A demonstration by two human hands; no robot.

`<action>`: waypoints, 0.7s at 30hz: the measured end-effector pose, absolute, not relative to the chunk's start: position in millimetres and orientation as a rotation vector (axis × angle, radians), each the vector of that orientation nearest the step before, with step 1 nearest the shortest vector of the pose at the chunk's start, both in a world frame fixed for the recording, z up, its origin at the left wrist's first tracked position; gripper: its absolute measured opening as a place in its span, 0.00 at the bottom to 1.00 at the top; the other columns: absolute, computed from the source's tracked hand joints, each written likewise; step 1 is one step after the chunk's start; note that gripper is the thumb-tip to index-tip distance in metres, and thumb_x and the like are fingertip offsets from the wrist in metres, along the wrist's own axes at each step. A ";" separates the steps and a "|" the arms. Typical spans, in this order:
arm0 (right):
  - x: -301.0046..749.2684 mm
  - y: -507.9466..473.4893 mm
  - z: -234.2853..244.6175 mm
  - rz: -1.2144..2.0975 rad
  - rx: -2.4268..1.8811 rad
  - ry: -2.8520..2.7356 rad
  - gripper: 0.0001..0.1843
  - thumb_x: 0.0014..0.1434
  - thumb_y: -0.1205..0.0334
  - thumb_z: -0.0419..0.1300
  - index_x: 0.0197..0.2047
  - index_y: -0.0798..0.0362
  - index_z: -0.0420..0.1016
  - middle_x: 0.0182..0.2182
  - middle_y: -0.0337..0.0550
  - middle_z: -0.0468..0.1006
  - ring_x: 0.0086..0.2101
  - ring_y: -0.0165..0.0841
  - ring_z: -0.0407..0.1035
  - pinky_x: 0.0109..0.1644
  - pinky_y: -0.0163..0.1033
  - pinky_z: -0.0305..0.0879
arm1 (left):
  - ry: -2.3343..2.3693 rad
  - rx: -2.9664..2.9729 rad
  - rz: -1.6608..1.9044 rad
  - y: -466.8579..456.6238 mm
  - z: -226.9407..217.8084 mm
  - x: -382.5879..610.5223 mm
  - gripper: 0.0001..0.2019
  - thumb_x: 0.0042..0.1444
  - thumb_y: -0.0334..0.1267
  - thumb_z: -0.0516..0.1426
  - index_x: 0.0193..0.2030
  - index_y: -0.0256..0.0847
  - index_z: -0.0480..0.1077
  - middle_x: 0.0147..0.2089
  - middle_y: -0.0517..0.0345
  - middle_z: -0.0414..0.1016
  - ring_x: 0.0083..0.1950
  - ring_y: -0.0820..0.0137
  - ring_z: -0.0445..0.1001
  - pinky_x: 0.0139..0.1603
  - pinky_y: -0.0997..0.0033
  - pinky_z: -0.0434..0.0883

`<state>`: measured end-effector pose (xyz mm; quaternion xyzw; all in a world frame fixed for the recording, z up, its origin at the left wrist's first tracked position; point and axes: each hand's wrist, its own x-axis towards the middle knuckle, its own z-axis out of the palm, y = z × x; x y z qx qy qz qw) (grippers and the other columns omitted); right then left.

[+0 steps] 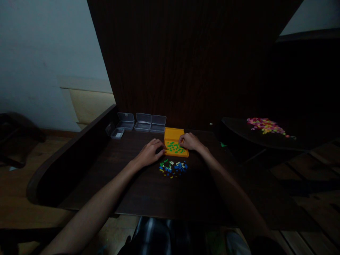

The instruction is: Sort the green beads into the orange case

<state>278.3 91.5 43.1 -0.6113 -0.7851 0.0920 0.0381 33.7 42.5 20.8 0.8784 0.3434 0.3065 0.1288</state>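
- Dark wooden desk (138, 191): all work is laid out on its top; a dark panel is seen behind.
- Clear boxes (143, 126): four are seen with lids raised, set left of and behind the left hand, near the panel.
- Yellow box (174, 134): found open between the two hands, lid turned back on the far side, tray nearest the person.
- Left hand (152, 153): placed at the tray's left edge, fingers bent; whether anything is gripped cannot be told.
- Right hand (189, 141): held at the tray's right side, fingers curled, fingertips over the tray; whether a piece is pinched cannot be told.
- Mixed pile (181, 166): blue, white, green and yellow pieces, heaped on the desk just in front of the box, apart from both hands.
- Green pieces (173, 145): scattered across the tray, directly left of the right fingertips.
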 end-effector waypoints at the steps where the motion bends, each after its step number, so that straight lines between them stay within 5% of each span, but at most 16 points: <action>1: 279.1 92.4 42.5 0.305 -1.863 -2.405 0.09 0.51 0.66 0.61 0.36 0.52 0.81 0.33 0.43 0.81 0.32 0.30 0.72 0.32 0.31 0.58 | 0.998 2.555 0.892 42.4 21.0 33.7 0.07 0.62 0.36 0.53 0.41 0.40 0.71 0.42 0.54 0.74 0.47 0.64 0.72 0.53 0.60 0.68; 21: 293.9 98.2 47.4 0.531 -1.735 -2.336 0.10 0.49 0.66 0.59 0.33 0.57 0.81 0.22 0.36 0.74 0.24 0.26 0.63 0.27 0.30 0.55 | 1.005 2.546 0.871 43.2 24.1 32.0 0.07 0.61 0.36 0.54 0.41 0.40 0.72 0.43 0.53 0.75 0.47 0.64 0.72 0.54 0.60 0.68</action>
